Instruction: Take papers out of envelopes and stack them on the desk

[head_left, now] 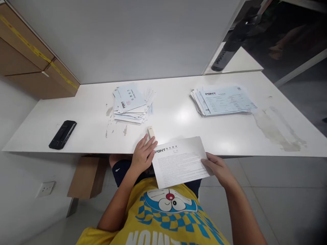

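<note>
My right hand (217,166) pinches the right edge of a printed paper sheet (178,163) with a "PONY" heading, thumb on top. The sheet is tilted and sticks out past the table's front edge above my lap. At its upper left corner is my left hand (144,153), fingers stretched out and lying over the near end of a small cream block-like thing, perhaps a stapler (151,131). Its near end is hidden under those fingers. Whether the left fingertips also press on the sheet, I cannot tell.
On the white table (168,122) lie a fanned paper stack (131,102) at centre left and a blue-topped paper stack (227,100) to the right. A black device (62,134) lies at the left. Cardboard boxes (33,58) stand at the back left; another box (87,177) is below the table.
</note>
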`<action>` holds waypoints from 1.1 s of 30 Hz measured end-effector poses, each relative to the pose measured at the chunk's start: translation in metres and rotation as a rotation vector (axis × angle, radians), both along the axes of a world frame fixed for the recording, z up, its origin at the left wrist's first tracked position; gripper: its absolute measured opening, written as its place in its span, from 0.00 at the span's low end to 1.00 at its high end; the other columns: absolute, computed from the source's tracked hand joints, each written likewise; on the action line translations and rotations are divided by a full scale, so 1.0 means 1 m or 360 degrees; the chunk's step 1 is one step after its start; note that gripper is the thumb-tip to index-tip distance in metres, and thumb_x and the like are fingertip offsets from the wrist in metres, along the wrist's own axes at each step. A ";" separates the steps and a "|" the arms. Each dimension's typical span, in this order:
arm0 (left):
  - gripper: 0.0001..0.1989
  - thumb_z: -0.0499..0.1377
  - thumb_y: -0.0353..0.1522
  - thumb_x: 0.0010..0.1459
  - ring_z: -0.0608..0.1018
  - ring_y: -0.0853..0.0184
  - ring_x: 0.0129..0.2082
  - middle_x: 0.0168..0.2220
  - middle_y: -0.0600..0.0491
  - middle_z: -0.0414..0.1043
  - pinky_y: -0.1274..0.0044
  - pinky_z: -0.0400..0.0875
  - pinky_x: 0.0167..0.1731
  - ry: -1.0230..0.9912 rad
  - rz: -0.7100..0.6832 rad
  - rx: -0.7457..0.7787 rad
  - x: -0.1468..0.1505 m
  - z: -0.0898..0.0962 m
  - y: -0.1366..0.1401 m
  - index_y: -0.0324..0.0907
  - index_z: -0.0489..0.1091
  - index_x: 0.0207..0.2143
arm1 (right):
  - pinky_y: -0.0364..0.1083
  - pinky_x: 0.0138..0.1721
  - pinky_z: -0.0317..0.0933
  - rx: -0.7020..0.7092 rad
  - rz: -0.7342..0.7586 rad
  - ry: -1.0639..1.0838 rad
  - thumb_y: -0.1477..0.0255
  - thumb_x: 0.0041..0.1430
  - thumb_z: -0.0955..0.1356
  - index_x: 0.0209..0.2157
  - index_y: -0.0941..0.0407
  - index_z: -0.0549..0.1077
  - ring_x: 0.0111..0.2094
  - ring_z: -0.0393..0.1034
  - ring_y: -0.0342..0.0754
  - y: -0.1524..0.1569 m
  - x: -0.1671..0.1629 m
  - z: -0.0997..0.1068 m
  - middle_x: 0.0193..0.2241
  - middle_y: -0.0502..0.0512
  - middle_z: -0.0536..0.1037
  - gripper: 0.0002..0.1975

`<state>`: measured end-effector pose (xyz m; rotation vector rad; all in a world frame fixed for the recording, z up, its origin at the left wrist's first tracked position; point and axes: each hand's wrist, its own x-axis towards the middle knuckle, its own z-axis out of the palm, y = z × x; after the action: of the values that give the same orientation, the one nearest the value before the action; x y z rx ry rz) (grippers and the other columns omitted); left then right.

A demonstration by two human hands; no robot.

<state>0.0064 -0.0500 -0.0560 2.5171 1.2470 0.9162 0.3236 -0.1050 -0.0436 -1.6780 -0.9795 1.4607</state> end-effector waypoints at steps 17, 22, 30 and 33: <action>0.21 0.51 0.28 0.66 0.67 0.58 0.64 0.58 0.46 0.71 0.60 0.69 0.57 -0.0400 -0.0051 -0.0019 0.005 -0.009 -0.003 0.46 0.65 0.61 | 0.47 0.31 0.62 -0.0319 -0.0173 -0.0143 0.64 0.41 0.67 0.35 0.56 0.79 0.31 0.72 0.53 -0.009 0.005 -0.011 0.26 0.51 0.79 0.18; 0.24 0.51 0.26 0.65 0.64 0.57 0.66 0.60 0.44 0.68 0.58 0.68 0.58 -0.0298 -0.0057 -0.0006 0.003 -0.009 -0.007 0.44 0.62 0.63 | 0.47 0.30 0.63 -0.0348 -0.0233 -0.0110 0.64 0.40 0.68 0.35 0.55 0.80 0.30 0.72 0.53 -0.004 0.001 0.002 0.26 0.52 0.79 0.18; 0.25 0.53 0.25 0.63 0.62 0.55 0.66 0.57 0.46 0.72 0.56 0.61 0.63 0.0120 0.0267 0.0189 0.021 -0.020 -0.022 0.41 0.63 0.62 | 0.47 0.28 0.64 -0.0479 -0.0297 -0.0033 0.64 0.38 0.69 0.36 0.57 0.79 0.31 0.74 0.56 0.006 -0.002 0.019 0.27 0.55 0.80 0.21; 0.25 0.53 0.25 0.63 0.63 0.53 0.66 0.57 0.45 0.72 0.57 0.63 0.61 0.0246 0.0342 0.0234 0.030 -0.005 -0.027 0.40 0.61 0.63 | 0.47 0.28 0.64 -0.0434 -0.0249 -0.0048 0.63 0.40 0.69 0.37 0.57 0.79 0.31 0.74 0.55 0.004 0.000 0.017 0.26 0.55 0.79 0.20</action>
<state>0.0364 -0.0771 -0.0614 2.6486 1.5778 0.9018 0.3235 -0.1008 -0.0271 -1.9284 -0.6692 1.5198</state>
